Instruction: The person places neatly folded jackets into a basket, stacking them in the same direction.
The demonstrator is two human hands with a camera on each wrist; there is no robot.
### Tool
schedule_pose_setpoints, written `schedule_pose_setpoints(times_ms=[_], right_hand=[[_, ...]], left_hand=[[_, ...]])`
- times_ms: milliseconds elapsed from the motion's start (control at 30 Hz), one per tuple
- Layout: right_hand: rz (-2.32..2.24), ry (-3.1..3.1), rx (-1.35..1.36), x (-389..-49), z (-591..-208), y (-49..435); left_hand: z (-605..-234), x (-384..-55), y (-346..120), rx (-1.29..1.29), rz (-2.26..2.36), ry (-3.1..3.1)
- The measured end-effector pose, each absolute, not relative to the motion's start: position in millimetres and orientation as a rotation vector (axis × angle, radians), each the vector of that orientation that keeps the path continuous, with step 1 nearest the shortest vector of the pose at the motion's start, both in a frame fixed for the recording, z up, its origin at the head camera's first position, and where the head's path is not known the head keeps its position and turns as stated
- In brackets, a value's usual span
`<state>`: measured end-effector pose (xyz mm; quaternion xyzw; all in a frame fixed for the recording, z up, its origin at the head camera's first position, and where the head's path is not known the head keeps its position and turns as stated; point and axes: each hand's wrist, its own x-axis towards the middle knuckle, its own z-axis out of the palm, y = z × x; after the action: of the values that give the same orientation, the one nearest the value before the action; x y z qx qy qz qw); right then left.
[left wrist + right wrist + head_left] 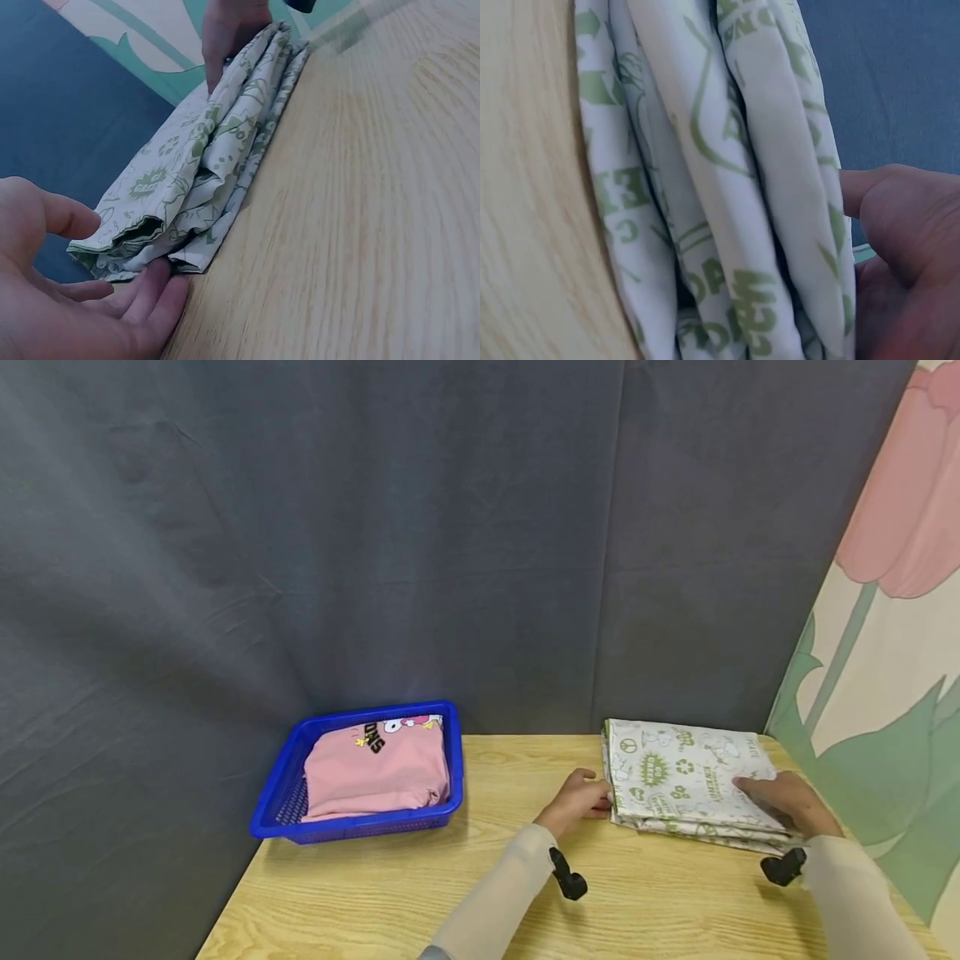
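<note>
Folded printed cloth [686, 777] lies on the worktop [660, 902], four o'clock in head view, long axis nine-to-three. Left hand [579, 797]: fingers touch its nine-o'clock edge, thumb apart. Right hand [795, 797]: thumb atop three-o'clock end; fingers hidden, closure cannot be told.

An indoor corner, kind unclear, shows a dark grey cloth curtain [450, 543], a cream tulip-patterned wall [888, 681] and a pale wood-grain worktop [517, 777].

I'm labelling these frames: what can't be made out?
Right hand: head view, most fingers hidden by folded printed cloth.
Cloth's smallest lettering: head view, too small.
Floor of blue basket: head view, mostly covered by pink garment.
Cloth's ends: right wrist view, cut off by frame edges.
</note>
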<state>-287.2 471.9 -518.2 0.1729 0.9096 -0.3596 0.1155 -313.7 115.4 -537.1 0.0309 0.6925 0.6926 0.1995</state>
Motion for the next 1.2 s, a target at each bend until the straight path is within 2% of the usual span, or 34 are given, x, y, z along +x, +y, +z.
schedule_pose_setpoints(times_ms=[300,633,833,1200], right_hand=[[-1.138,2.607,0.344,-291,-515,453],[-1.312,2.536,0.186,-301,-517,419],[-1.272,2.555,0.114,-308,-518,390],[-1.383,2.454,0.036,-312,-526,342]], left_hand=[[-539,-325,97,0.084,1.974,1.859],[-545,-333,77,-0.042,1.988,1.817],[-543,-337,55,-0.041,1.865,1.954],[-557,-355,11,-0.107,1.92,1.916]])
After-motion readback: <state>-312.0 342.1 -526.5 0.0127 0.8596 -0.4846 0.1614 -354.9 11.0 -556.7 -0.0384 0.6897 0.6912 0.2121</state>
